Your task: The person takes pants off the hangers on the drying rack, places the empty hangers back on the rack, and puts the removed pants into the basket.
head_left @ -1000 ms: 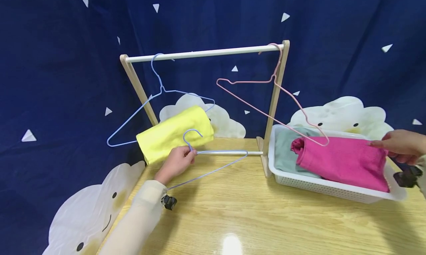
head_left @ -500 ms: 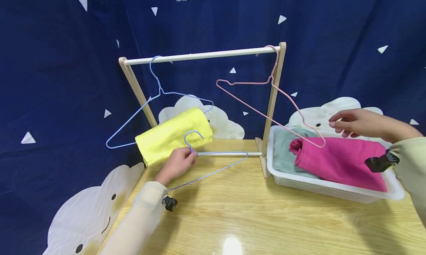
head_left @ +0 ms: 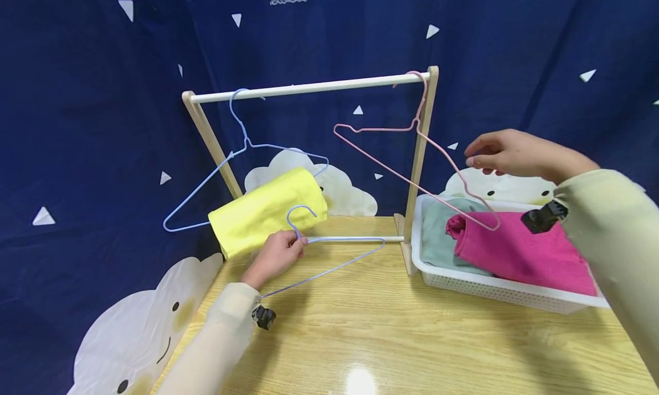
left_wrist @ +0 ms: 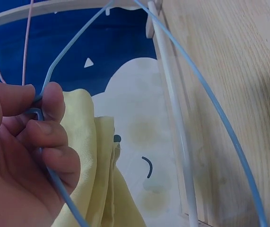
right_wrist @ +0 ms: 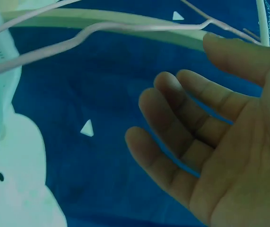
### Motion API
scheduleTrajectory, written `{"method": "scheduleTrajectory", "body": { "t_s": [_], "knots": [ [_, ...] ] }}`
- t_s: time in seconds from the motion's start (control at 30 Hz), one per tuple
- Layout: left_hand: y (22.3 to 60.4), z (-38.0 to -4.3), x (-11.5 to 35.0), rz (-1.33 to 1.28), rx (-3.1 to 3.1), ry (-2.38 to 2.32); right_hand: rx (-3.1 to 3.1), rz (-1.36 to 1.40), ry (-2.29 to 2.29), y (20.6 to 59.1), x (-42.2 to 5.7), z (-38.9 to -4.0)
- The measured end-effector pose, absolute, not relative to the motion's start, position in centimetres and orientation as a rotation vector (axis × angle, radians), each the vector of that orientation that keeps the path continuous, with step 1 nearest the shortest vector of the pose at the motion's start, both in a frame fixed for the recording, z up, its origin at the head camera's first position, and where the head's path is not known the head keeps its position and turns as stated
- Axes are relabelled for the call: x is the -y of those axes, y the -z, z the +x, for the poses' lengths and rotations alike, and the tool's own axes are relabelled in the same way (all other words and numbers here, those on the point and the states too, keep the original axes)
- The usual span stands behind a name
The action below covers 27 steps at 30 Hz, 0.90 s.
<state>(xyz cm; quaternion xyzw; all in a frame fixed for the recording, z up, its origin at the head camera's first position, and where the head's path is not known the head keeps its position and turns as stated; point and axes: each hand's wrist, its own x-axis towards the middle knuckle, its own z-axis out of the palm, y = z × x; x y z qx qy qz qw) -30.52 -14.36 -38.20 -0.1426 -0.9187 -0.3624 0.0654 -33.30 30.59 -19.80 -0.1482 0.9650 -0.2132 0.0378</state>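
My left hand (head_left: 278, 255) pinches a blue hanger (head_left: 340, 266) just below its hook; in the left wrist view the thumb and fingers curl round the wire (left_wrist: 61, 187). Behind that hand a folded yellow cloth (head_left: 268, 209) hangs over the lower bar of a second blue hanger (head_left: 198, 189), which is hooked on the rack's white rail (head_left: 309, 87). My right hand (head_left: 520, 154) is in the air to the right of a pink hanger (head_left: 378, 157) that hangs at the rail's right end. Its fingers are loosely bent, with nothing in them in the right wrist view.
A white basket (head_left: 494, 295) stands right of the rack on the wooden table (head_left: 386, 338). In it lie a folded magenta cloth (head_left: 525, 252) and a grey-green cloth (head_left: 437, 234). The rack's right post (head_left: 422, 149) rises beside the pink hanger. A dark blue curtain (head_left: 329, 34) hangs behind.
My right hand has come up from the magenta cloth's right end and moved left toward the pink hanger. My left hand keeps its hold on the blue hanger, nearly still.
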Motion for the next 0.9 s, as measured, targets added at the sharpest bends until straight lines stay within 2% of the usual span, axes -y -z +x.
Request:
{"method": "scheduleTrajectory", "body": {
  "t_s": [0.37, 0.9],
  "knots": [
    [38.4, -30.5, 14.3, -0.423, 2.776, 1.104, -2.962, -0.393, 0.823, 16.9, -26.6, -35.1],
    [38.8, -30.7, 13.7, -0.469, 2.784, 1.081, -2.93, -0.376, 1.198, 17.6, -24.4, -37.1]
  ]
}}
